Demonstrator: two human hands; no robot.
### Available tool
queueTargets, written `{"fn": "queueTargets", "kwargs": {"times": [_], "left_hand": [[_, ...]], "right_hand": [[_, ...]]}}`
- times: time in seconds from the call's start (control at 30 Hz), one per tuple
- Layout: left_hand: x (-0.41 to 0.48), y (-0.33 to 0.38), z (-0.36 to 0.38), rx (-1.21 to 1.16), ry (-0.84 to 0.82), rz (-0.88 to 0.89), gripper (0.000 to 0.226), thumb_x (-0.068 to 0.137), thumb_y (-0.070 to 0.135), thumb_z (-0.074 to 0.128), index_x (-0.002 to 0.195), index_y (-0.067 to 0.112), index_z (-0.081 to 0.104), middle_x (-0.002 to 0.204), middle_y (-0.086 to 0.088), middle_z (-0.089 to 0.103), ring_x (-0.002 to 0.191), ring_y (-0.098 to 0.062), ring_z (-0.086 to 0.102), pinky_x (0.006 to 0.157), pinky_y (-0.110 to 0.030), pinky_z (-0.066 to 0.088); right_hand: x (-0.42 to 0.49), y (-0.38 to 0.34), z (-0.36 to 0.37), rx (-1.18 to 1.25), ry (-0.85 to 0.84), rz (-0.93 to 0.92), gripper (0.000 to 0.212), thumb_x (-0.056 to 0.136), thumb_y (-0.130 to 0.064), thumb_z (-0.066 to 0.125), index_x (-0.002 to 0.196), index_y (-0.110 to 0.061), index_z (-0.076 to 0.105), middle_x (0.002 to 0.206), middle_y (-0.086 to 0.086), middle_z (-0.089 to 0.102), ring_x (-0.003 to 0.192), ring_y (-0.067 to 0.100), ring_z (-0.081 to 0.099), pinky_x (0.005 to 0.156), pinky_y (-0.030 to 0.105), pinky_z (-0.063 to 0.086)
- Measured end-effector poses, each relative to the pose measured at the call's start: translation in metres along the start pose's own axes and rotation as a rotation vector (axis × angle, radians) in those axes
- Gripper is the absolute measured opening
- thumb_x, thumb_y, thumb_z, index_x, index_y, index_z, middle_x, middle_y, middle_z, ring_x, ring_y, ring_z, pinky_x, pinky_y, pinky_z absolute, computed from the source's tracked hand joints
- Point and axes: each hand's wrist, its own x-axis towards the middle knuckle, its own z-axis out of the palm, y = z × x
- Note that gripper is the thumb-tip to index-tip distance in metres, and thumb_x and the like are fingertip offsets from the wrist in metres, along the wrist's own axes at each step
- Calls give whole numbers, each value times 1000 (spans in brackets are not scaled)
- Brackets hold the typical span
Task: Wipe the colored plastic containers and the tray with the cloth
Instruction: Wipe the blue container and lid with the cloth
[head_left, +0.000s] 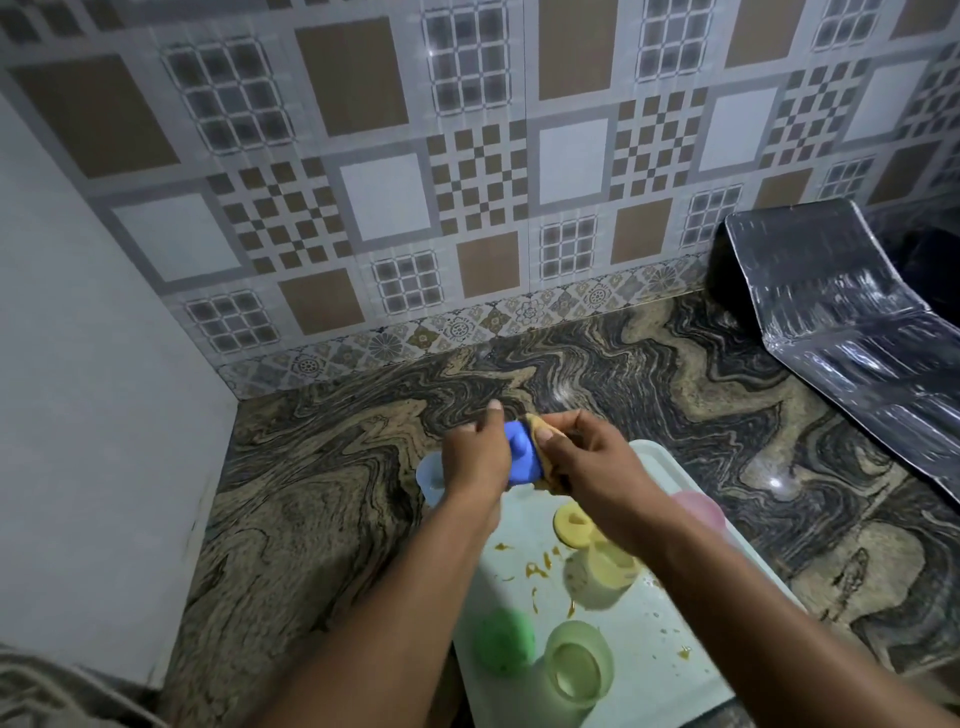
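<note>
My left hand (475, 457) grips a blue plastic lid (521, 457) above the far end of the pale tray (670, 670). My right hand (597, 462) pinches a yellowish cloth (540, 423) against the lid's right side. On the tray lie a yellow lid (571, 525), a yellow container (605, 574), a green lid (504, 642), a clear green container (579, 665) and a pink container (698, 506). Orange smears (537, 569) mark the tray. A pale blue container (430, 475) stands left of the tray, partly behind my left hand.
The marbled stone counter (322, 499) meets a patterned tile wall (467, 182) at the back and a plain white wall (78, 364) on the left. A shiny foil-like sheet (852, 322) lies on the counter at the far right.
</note>
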Motion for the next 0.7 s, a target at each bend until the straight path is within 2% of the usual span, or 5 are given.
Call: {"fn": "queueTargets", "kwargs": {"times": [0.13,0.27,0.37,0.5,0.7], "left_hand": [[-16,-7,5,-47,137,-99,58,105,45,44,118,-7,66,117,-23,69,106,-37,64,72,-31,38],[3,-27,-9,-140,-226,-230,59,89,61,63,111,7,68,92,-13,66,60,-23,60,47,-26,47],[7,-19,-8,-59,-111,-71,47,96,51,59,101,5,69,93,-14,70,67,-26,63,54,-33,51],[-11,-13,5,-45,216,-16,55,105,44,42,113,-3,69,109,-20,71,100,-37,66,74,-35,42],[-2,-38,-19,115,7,409,13,102,27,53,104,22,65,98,5,67,98,-22,65,73,-25,46]], "right_hand": [[-16,35,39,29,333,-85,12,98,-23,61,105,-14,60,92,13,70,73,20,62,66,36,53],[-6,12,2,71,85,119,22,99,-15,60,110,4,58,72,14,59,57,20,51,53,29,44],[-5,0,2,66,-5,75,20,100,-14,59,108,3,58,74,14,60,56,18,54,53,30,45],[-17,32,43,37,279,-59,6,98,-24,61,101,-20,58,92,15,71,73,21,65,66,37,55],[-5,9,6,19,67,35,13,101,-15,57,106,-3,60,77,15,66,54,20,61,51,27,45]]}}
